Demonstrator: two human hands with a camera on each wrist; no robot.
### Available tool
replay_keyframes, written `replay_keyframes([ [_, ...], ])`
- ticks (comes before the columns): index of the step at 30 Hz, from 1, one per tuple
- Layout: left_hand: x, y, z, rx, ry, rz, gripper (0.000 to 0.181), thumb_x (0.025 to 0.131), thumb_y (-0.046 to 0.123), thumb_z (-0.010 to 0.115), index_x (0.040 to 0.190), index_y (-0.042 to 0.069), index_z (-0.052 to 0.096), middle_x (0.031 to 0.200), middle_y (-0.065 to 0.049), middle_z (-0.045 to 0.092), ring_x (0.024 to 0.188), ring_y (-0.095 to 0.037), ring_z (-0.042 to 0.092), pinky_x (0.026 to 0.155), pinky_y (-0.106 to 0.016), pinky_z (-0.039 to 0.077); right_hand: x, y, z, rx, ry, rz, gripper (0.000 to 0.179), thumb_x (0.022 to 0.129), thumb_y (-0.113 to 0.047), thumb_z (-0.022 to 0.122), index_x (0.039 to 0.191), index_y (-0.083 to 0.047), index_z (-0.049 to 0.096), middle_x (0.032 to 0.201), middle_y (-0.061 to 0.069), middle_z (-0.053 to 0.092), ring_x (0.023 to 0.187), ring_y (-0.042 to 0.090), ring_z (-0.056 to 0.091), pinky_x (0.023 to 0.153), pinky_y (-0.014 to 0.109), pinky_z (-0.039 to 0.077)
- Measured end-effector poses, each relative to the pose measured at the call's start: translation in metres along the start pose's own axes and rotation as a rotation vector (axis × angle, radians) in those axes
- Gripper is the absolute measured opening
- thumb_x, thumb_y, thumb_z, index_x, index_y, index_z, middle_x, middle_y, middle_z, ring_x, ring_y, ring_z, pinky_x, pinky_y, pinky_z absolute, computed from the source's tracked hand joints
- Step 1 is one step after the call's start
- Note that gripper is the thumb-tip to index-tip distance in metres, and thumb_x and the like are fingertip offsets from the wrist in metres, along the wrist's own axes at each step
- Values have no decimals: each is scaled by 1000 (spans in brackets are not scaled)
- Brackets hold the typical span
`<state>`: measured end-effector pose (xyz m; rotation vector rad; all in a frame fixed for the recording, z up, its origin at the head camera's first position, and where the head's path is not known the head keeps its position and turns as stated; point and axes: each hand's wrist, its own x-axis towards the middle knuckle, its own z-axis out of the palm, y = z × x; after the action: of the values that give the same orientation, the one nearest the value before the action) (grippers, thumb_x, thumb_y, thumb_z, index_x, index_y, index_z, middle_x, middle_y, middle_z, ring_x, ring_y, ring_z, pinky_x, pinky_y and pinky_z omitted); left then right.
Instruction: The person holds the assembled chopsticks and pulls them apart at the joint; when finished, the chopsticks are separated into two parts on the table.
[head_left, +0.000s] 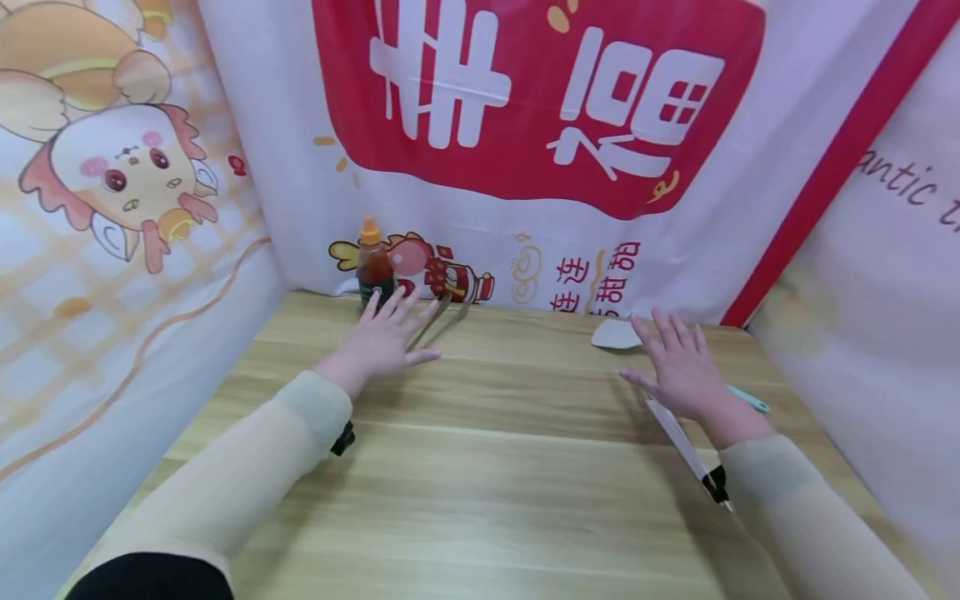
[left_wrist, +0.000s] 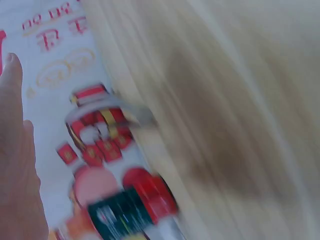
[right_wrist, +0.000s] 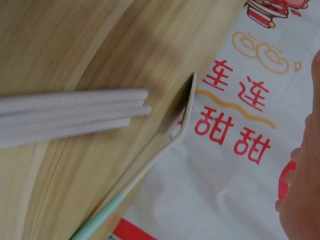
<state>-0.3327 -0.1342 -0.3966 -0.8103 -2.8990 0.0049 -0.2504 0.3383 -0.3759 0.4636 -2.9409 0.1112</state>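
Note:
My left hand (head_left: 382, 337) hovers over the back left of the table, fingers spread and holding nothing. Just beyond its fingertips stands a sauce bottle (head_left: 373, 265) with an orange cap, its dark label (left_wrist: 121, 214) blurred in the left wrist view. Beside it, a grey metal utensil with two narrow arms (head_left: 438, 323) lies by the back cloth. My right hand (head_left: 684, 375), also spread, is above the back right. Below it are a bundle of white sticks (right_wrist: 70, 115) and a spatula with a white blade (head_left: 615, 335) and mint-green handle (right_wrist: 100, 217), partly hidden by the hand in the head view.
Printed cloth walls (head_left: 480, 179) enclose the wooden table (head_left: 480, 500) at the back and both sides. The spatula's blade leans near the back cloth. A small black device (head_left: 343, 439) shows by the left cuff.

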Motion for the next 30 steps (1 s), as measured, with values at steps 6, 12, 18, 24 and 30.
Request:
replay_keyframes([
  [6, 49, 51, -2, -32, -5, 75, 93, 83, 86, 21, 156, 35, -5, 162, 4, -16, 147, -25, -14, 109, -49, -19, -13, 23, -11, -17, -7, 34, 93, 92, -63, 55, 159, -13, 14, 159, 28, 7, 144, 50, 2, 108, 69, -2],
  [12, 98, 126, 0, -77, -41, 212, 91, 89, 72, 44, 158, 24, 11, 164, -1, 0, 149, -26, -1, 114, -46, -10, -37, 43, -15, -18, -176, 84, 68, 89, -50, 68, 130, 2, 54, 118, 28, 59, 110, 48, 54, 95, 61, 39],
  [18, 130, 215, 33, -148, -78, 400, 80, 89, 54, 66, 154, 21, 34, 158, -4, 30, 145, -27, 23, 117, -46, 9, -53, 47, 7, 146, -448, 171, 40, 87, -40, 74, 84, -4, 57, 74, 5, 57, 67, 21, 54, 61, 37, 45],
  [24, 138, 288, 56, -221, -126, 490, 68, 88, 47, 71, 147, 24, 47, 149, 1, 44, 139, -23, 33, 114, -44, 19, -49, 42, 24, 223, -459, 203, 23, 86, -21, 74, 85, -7, 57, 75, 3, 56, 66, 18, 53, 60, 34, 44],
  [30, 137, 315, 55, -189, -138, 496, 46, 90, 40, 71, 133, 25, 62, 138, 4, 53, 131, -18, 41, 108, -41, 27, -37, 33, 32, 260, -447, 173, 14, 83, -9, 71, 86, -7, 57, 76, 2, 56, 69, 18, 53, 63, 35, 44],
])
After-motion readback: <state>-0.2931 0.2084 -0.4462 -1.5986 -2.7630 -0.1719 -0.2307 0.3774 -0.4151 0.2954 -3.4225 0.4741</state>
